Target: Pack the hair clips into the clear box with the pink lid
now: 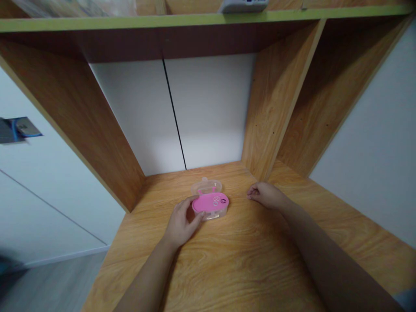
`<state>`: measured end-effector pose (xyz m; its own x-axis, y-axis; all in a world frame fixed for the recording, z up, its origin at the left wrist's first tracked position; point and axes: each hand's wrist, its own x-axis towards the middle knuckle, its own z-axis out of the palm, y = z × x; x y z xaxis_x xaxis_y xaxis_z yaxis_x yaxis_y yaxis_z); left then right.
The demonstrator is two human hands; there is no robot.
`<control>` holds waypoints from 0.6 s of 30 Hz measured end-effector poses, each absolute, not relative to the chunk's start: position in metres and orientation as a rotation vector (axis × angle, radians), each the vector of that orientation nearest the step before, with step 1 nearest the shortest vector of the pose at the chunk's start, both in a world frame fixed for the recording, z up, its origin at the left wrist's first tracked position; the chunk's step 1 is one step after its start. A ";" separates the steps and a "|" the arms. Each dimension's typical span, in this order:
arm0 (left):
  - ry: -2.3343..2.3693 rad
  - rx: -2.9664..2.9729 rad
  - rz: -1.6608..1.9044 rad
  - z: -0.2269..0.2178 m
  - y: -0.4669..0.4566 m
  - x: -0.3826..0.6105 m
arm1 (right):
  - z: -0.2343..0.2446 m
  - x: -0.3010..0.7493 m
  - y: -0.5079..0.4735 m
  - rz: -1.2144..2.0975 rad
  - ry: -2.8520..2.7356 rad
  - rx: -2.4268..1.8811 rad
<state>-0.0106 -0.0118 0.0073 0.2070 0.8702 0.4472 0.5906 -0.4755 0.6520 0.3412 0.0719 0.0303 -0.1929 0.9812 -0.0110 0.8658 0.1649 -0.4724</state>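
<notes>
A small oval plastic box (205, 202) stands on the wooden desk, with a pink top surface and clear sides. Its clear lid (207, 186) is swung open towards the back on pink hinges. Pale small rings (216, 201) and a dark small ring (223, 201) lie on the pink surface; they look like hair ties. My left hand (182, 220) grips the box's left end, thumb at the front and fingers behind. To the right of the box, my right hand (264, 194) is closed just over the desk, fingertips pressed together. Whatever it may hold is hidden.
The wooden desk (227, 268) runs back to white panels (208, 108). Upright wooden boards (276, 95) flank this space, with a green-edged shelf (130, 21) overhead. On that shelf sit a grey-white object (243, 5) and clear plastic wrapping (81, 6).
</notes>
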 end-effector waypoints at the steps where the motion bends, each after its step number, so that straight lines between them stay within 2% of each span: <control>1: 1.368 2.149 1.153 0.007 -0.012 -0.011 | 0.029 0.341 0.072 0.547 -2.157 -1.768; 9: 1.379 2.152 1.141 0.009 -0.012 -0.011 | 0.035 0.329 0.069 0.502 -2.079 -1.679; 15: 1.363 2.137 1.167 0.007 -0.011 -0.011 | 0.038 0.283 0.052 0.417 -1.660 -1.334; 18: 1.363 2.131 1.172 0.007 -0.011 -0.011 | 0.040 0.258 0.036 0.343 -1.717 -1.177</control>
